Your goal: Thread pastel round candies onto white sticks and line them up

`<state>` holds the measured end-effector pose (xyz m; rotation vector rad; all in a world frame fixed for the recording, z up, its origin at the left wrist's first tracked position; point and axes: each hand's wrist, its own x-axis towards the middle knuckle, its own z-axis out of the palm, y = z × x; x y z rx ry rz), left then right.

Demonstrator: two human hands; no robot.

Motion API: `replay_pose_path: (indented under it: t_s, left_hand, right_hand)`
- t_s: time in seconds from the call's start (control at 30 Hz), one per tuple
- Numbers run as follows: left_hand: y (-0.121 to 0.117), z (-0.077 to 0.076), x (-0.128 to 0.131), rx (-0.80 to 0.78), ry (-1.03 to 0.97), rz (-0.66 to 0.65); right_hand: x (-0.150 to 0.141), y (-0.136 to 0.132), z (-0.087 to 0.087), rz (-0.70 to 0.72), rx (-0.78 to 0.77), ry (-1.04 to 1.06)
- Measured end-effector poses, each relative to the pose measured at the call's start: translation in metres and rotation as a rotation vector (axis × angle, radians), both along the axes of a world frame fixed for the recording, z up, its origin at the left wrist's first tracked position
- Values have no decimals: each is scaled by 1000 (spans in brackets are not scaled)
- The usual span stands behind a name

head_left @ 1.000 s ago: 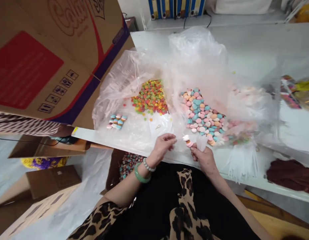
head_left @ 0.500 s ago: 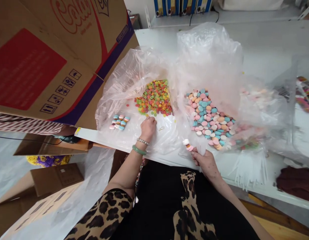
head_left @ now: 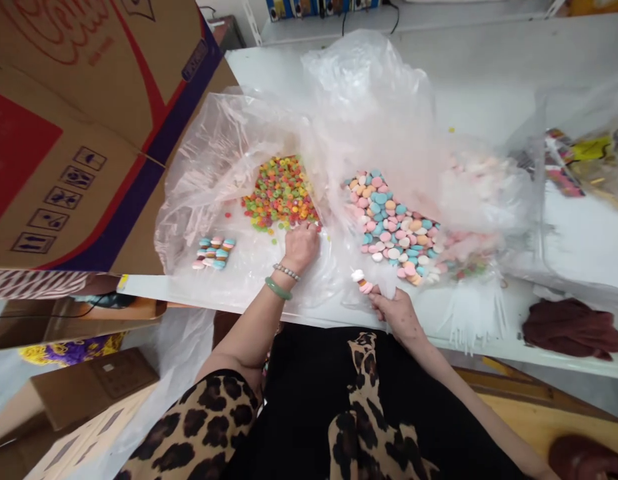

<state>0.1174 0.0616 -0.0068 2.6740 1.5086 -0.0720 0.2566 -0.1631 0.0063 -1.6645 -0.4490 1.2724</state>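
Note:
My left hand (head_left: 301, 247) is closed at the lower right edge of a pile of small ring candies (head_left: 281, 190) in red, orange, yellow and green. Its fingertips are hidden, so what they pinch does not show. Between the thumb and fingers of my right hand (head_left: 396, 312) is a candy skewer (head_left: 362, 283), with white, brown and pink pieces stacked at its end. Just beyond it lies a heap of pastel candies (head_left: 389, 220) in pink, blue, white and peach. Finished-looking candy stacks (head_left: 213, 253) lie in short rows on the left.
A big printed carton (head_left: 113, 133) stands at the left. Clear plastic bags (head_left: 373, 100) spread around the candies. White sticks (head_left: 473, 313) and a dark red cloth (head_left: 571, 327) lie at the right of the white table (head_left: 493, 67).
My left hand has moved right along the lower edge of the ring candies, over where a small yellow loop lay. My right hand still holds the skewer. The view has shifted right.

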Motion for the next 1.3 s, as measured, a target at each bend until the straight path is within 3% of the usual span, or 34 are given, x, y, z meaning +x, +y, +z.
replay_pose_path:
  t_s: [0.17,0.23,0.37,0.53,0.6,0.73,0.8,0.9,1.07,1.2,1.3]
  left_hand:
    - [-13,4,-6,-77,87,25]
    - [-16,2,-11,-80,61,-26]
    - [-9,-8,-27,-103,-105,-142]
    - [-9,0,-35,-111,-472,45]
    - [-25,11,-29,-247,-694,137]
    - [-76,31,-11,-933,-1093,167]
    - [-96,34,-4,-1122,-1192,173]
    - [-109,31,0,-1252,-1297,268]
    - [-104,23,0,-1462,-1403,521]
    - [-104,25,-2,-1471,-1366,404]
    - [-106,25,-3,-1373,-1300,304]
  right_hand:
    - [0,0,6,29,22,-12]
    - [0,0,9,14,24,0]
    - [-2,-3,10,13,41,28]
    - [-5,-6,15,14,21,8]
    - [-6,-6,19,24,25,10]
    - [-9,-7,25,65,49,-22]
    - [-10,-7,25,87,44,-70]
    - [-10,-10,22,95,33,-107]
    - [-10,-15,22,104,55,-84]
    - [-9,-16,25,113,50,-98]
    - [-7,-16,23,145,62,-232]
